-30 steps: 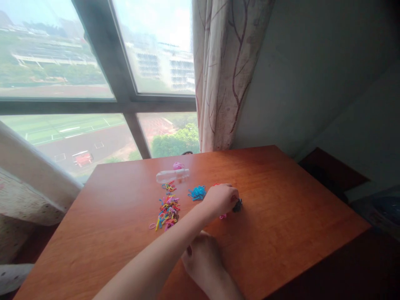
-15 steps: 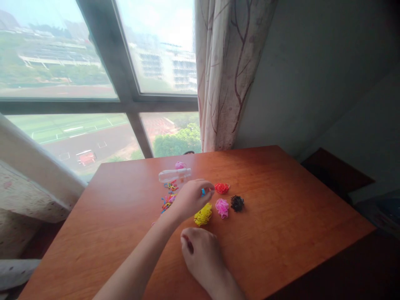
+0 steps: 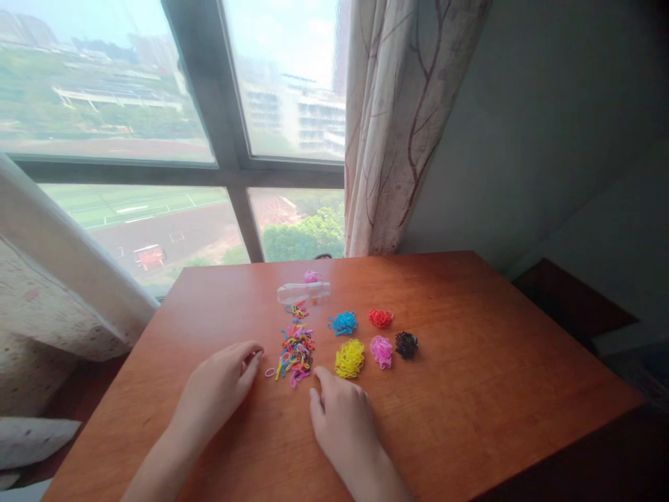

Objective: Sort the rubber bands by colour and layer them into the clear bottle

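My left hand (image 3: 222, 380) rests low over the table, left of a mixed pile of small coloured rubber bands (image 3: 297, 353). Its thumb and fingers are curled but slightly apart, with nothing visible in them. A single pink band (image 3: 270, 373) lies just beyond its fingertips. On the pile's near right side, my right hand (image 3: 345, 418) has index finger and thumb apart and holds nothing I can see; its other fingers are tucked under. Close to its knuckles is a yellow pile (image 3: 349, 359). Sorted piles in blue (image 3: 343, 323), red (image 3: 381, 318), pink (image 3: 381, 351) and black (image 3: 406, 345) stand to the right.
Behind the mixed pile lie a few more mixed bands (image 3: 297, 310), a clear plastic container (image 3: 303, 293) and a pink bundle (image 3: 312, 277). The wooden table (image 3: 496, 362) reaches a window and a patterned curtain (image 3: 387, 139) at the back.
My left hand has drawn back from over the blue pile to the left side of the mixed pile, uncovering both. My right hand stays near the yellow pile, its index finger stretched further out.
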Action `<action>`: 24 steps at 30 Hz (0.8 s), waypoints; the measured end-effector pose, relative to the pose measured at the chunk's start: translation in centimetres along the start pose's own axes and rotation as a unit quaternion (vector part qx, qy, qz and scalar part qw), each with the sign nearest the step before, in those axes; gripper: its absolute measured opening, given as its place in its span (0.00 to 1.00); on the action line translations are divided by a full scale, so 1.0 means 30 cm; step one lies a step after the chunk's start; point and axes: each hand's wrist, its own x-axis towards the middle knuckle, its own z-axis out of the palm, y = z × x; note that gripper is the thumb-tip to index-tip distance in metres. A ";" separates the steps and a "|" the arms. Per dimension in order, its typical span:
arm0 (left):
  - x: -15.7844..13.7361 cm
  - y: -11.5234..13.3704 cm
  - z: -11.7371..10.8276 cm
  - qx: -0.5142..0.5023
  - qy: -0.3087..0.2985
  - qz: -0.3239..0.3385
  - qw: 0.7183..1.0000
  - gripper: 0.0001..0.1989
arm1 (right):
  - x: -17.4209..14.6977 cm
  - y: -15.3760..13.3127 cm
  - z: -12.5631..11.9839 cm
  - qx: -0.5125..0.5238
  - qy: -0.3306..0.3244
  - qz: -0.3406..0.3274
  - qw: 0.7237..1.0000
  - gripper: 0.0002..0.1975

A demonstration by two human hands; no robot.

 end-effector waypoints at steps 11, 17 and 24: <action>-0.010 0.076 0.017 -0.147 -0.086 0.017 0.985 0.15 | 0.110 -0.050 -0.036 -0.082 -0.027 0.031 0.996 0.08; -0.021 0.093 0.027 -0.222 -0.100 0.052 0.968 0.14 | 0.129 -0.049 -0.040 -0.082 -0.032 0.025 0.996 0.07; -0.015 0.074 0.033 -0.160 -0.083 0.041 0.983 0.14 | 0.102 -0.040 -0.046 -0.051 -0.062 0.031 0.996 0.08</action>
